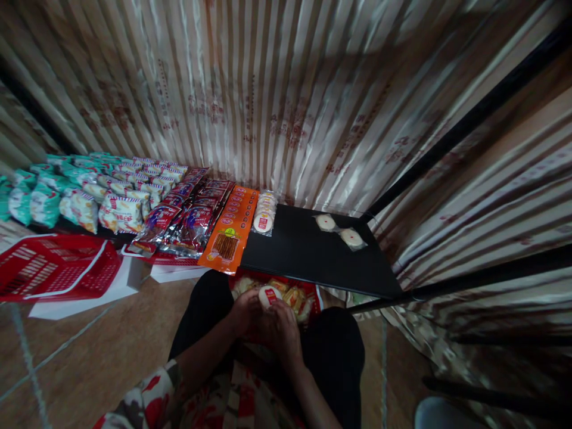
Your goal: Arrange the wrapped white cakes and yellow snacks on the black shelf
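Note:
Low between my knees, my left hand [246,312] and my right hand [286,331] are closed around a round white wrapped cake [270,294] with a red label. Its lower edge is partly hidden by my fingers. Just beneath it, a red basket [319,296] holds several wrapped snacks, some with yellow contents. On the black shelf [292,253] in front of me lies an overlapping row of similar white cakes [264,214]. Two more lie apart at the right, one wrapped cake [326,222] behind another wrapped cake [353,238].
Left of the cakes are a flat orange snack packet [230,223], dark red packets [196,214], white snack bags [120,211] and green-white bags [44,202]. Red baskets [58,265] stand at the lower left. Black frame bars [442,143] cross the right side, before a striped curtain [286,89].

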{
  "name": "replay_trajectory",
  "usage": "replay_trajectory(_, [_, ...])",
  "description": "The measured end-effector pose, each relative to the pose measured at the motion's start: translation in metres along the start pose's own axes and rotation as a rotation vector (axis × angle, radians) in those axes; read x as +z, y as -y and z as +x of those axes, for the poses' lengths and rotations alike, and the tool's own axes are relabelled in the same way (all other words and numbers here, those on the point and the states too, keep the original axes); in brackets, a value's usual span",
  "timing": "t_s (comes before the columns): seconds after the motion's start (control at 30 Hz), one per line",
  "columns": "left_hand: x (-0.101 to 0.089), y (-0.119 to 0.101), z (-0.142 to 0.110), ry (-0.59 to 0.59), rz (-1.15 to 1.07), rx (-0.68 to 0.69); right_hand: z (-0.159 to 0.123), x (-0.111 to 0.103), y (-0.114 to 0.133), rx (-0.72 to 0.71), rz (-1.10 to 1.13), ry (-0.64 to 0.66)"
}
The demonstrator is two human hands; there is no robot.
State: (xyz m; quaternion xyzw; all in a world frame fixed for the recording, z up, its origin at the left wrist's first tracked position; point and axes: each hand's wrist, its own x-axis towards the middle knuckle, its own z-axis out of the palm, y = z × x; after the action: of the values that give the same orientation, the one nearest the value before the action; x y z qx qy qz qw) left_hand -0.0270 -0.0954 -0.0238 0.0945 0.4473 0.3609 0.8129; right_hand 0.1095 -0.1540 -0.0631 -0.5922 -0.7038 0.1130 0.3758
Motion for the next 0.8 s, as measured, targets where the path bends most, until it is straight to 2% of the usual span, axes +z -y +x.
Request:
replay_trajectory(0.17, [0.003,-0.001,0.001,0.002,0.028,0.040,0.001,-0.008,0.002,-0.052,0.012,-0.013])
replay_trajectory(0.33, [0.007,-0.003,0.002,0.059,0.082,0.140,0.003,-0.011,0.005,-0.072,-0.012,-0.020])
replay_trajectory(0.53, [0.012,-0.011,-0.005,-0.045,0.120,0.157,0.009,-0.016,0.008,-0.087,-0.004,-0.043])
replay_trajectory(0.67, [0.011,-0.014,-0.008,-0.021,0.136,0.198,0.013,-0.019,0.011,-0.085,-0.023,-0.042])
replay_trajectory(0.8, [0.008,-0.014,-0.006,0.009,0.146,0.231,0.016,-0.020,0.012,-0.040,-0.065,-0.111])
